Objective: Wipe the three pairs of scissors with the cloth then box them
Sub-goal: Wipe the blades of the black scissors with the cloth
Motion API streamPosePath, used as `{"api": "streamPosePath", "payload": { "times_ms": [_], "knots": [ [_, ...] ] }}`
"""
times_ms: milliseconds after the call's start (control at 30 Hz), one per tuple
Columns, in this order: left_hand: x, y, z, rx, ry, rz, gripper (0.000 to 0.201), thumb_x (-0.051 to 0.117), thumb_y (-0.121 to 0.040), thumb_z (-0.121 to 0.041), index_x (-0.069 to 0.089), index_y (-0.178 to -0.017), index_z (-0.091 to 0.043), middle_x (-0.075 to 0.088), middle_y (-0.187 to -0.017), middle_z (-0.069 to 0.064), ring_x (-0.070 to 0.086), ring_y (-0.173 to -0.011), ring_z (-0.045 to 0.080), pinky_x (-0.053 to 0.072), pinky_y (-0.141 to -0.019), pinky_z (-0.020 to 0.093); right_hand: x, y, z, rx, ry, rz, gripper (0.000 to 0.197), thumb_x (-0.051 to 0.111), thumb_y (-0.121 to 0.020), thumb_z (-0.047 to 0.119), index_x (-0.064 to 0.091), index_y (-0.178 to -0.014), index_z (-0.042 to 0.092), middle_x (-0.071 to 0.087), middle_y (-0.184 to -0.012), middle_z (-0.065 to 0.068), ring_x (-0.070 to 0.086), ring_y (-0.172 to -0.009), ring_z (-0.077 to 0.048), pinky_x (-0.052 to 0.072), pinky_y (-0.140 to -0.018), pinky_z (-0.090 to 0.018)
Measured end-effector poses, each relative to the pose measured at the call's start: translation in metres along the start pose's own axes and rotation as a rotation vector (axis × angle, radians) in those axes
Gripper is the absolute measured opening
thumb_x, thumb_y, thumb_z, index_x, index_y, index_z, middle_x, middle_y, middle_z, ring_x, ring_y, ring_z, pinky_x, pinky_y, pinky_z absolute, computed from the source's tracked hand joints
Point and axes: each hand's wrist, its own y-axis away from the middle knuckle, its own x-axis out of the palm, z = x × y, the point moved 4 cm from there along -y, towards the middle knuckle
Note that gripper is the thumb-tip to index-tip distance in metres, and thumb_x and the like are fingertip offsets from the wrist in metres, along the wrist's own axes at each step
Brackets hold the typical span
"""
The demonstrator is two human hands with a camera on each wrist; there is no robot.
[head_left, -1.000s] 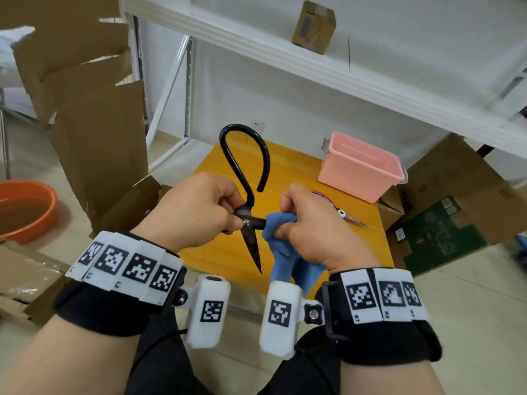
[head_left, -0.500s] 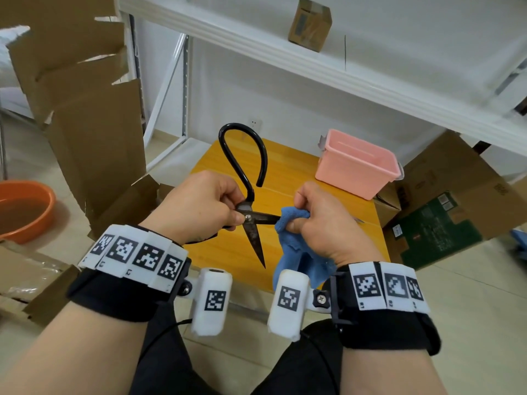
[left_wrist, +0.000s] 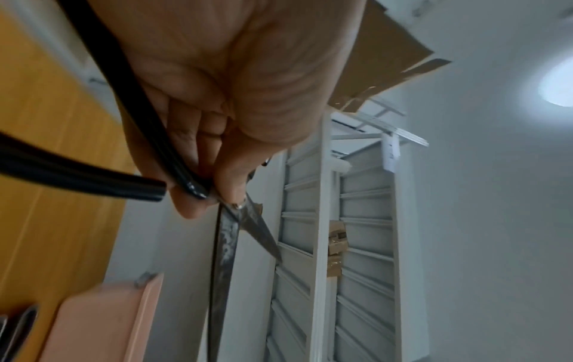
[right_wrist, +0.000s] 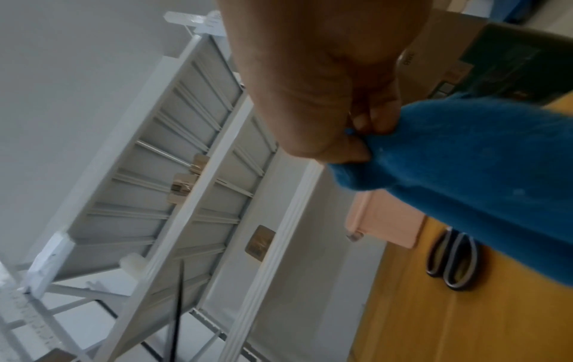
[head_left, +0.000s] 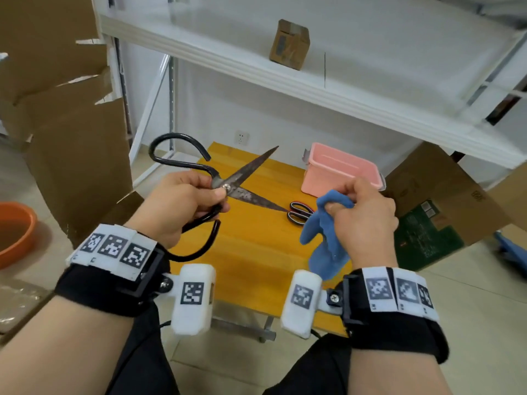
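My left hand point(head_left: 182, 203) grips large black-handled scissors point(head_left: 245, 178) near the pivot, held above the yellow table point(head_left: 251, 246). Their rusty blades point(left_wrist: 226, 247) stand spread apart and point away towards the right. My right hand point(head_left: 359, 212) pinches a bunched blue cloth point(head_left: 325, 238), which hangs down, clear of the blades. The cloth point(right_wrist: 483, 176) fills the right wrist view. A second pair of scissors point(head_left: 299, 213) with striped handles lies on the table in front of the pink box point(head_left: 339, 172). A third pair is not in view.
A white shelf point(head_left: 285, 75) with a small cardboard box point(head_left: 289, 44) runs above the table. Cardboard sheets point(head_left: 68, 109) stand at the left, an orange basin point(head_left: 14, 232) on the floor beside them. More cardboard point(head_left: 445, 203) leans at the right.
My left hand has turned the big scissors from blades pointing down to blades pointing away, now spread wide. My right hand with the cloth has drawn off the blade to the right.
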Motion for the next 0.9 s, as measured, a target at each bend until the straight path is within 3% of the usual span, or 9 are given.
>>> {"api": "streamPosePath", "payload": {
  "times_ms": [100, 200, 400, 533, 667, 700, 767, 833, 900],
  "knots": [
    [0.009, -0.014, 0.003, -0.061, 0.108, 0.056, 0.014, 0.062, -0.093, -0.003, 0.058, -0.081, -0.010, 0.068, -0.081, 0.009, 0.073, -0.081, 0.021, 0.056, -0.067, 0.029, 0.005, -0.012, -0.010, 0.052, -0.084, 0.111, 0.012, 0.067, -0.088, 0.016, 0.064, -0.098, 0.021, 0.066, -0.090, -0.002, 0.061, -0.086, -0.023, 0.053, -0.077, -0.040],
    [0.012, -0.026, 0.006, -0.103, 0.183, 0.085, 0.004, 0.060, -0.095, -0.005, 0.057, -0.097, -0.007, 0.070, -0.085, 0.007, 0.073, -0.084, 0.020, 0.056, -0.071, 0.030, 0.010, -0.019, -0.021, 0.104, 0.015, 0.136, 0.010, 0.059, -0.092, 0.009, 0.060, -0.099, 0.017, 0.061, -0.089, -0.005, 0.057, -0.086, -0.025, 0.041, -0.068, -0.032],
    [0.015, -0.041, 0.007, -0.134, 0.203, 0.103, 0.024, 0.060, -0.094, -0.005, 0.058, -0.118, 0.000, 0.068, -0.094, 0.015, 0.073, -0.082, 0.021, 0.057, -0.063, 0.026, 0.030, -0.023, -0.040, 0.306, -0.061, 0.057, 0.014, 0.052, -0.094, 0.004, 0.057, -0.104, 0.012, 0.051, -0.083, -0.004, 0.045, -0.069, -0.018, 0.031, -0.054, -0.030],
    [0.012, -0.050, 0.013, -0.158, 0.220, 0.071, 0.039, 0.060, -0.094, -0.004, 0.050, -0.129, 0.010, 0.070, -0.091, 0.014, 0.073, -0.080, 0.021, 0.057, -0.061, 0.026, 0.052, -0.014, -0.050, 0.400, -0.032, 0.204, 0.023, 0.051, -0.099, 0.005, 0.059, -0.120, 0.005, 0.063, -0.114, -0.020, 0.059, -0.100, -0.033, 0.042, -0.072, -0.034],
    [0.013, -0.056, 0.021, -0.187, 0.224, 0.064, 0.039, 0.060, -0.094, -0.004, 0.050, -0.131, 0.007, 0.072, -0.087, 0.012, 0.074, -0.080, 0.021, 0.058, -0.062, 0.027, 0.081, 0.002, -0.051, 0.543, 0.062, 0.513, 0.032, 0.052, -0.099, 0.011, 0.061, -0.128, 0.000, 0.063, -0.128, -0.016, 0.060, -0.116, -0.032, 0.050, -0.093, -0.037],
    [0.013, -0.057, 0.022, -0.193, 0.224, 0.061, 0.040, 0.060, -0.094, -0.004, 0.050, -0.131, 0.006, 0.072, -0.088, 0.012, 0.074, -0.080, 0.021, 0.058, -0.061, 0.027, 0.090, 0.006, -0.053, 0.546, 0.116, 0.593, 0.032, 0.053, -0.100, 0.016, 0.061, -0.127, 0.001, 0.061, -0.131, -0.012, 0.060, -0.116, -0.029, 0.048, -0.090, -0.033],
    [0.016, -0.060, 0.025, -0.204, 0.218, 0.057, 0.040, 0.061, -0.094, -0.004, 0.049, -0.132, 0.005, 0.073, -0.090, 0.012, 0.074, -0.082, 0.021, 0.057, -0.060, 0.026, 0.104, 0.014, -0.057, 0.577, 0.185, 0.727, 0.025, 0.054, -0.100, 0.020, 0.063, -0.118, 0.004, 0.063, -0.129, -0.013, 0.057, -0.098, -0.025, 0.043, -0.079, -0.030],
    [0.020, -0.063, 0.028, -0.216, 0.209, 0.066, 0.038, 0.062, -0.093, -0.004, 0.051, -0.129, 0.004, 0.073, -0.090, 0.012, 0.075, -0.083, 0.022, 0.057, -0.061, 0.026, 0.117, 0.014, -0.065, 0.476, 0.156, 0.746, 0.028, 0.052, -0.098, 0.014, 0.064, -0.120, 0.002, 0.063, -0.113, -0.017, 0.050, -0.089, -0.023, 0.043, -0.077, -0.031],
    [0.025, -0.064, 0.028, -0.217, 0.179, 0.088, 0.029, 0.062, -0.093, -0.003, 0.055, -0.121, 0.003, 0.073, -0.088, 0.011, 0.075, -0.083, 0.021, 0.058, -0.062, 0.027, 0.116, 0.011, -0.065, 0.436, 0.133, 0.743, 0.022, 0.051, -0.097, 0.012, 0.065, -0.114, 0.010, 0.055, -0.101, -0.012, 0.048, -0.089, -0.023, 0.046, -0.079, -0.033]
  ]
}}
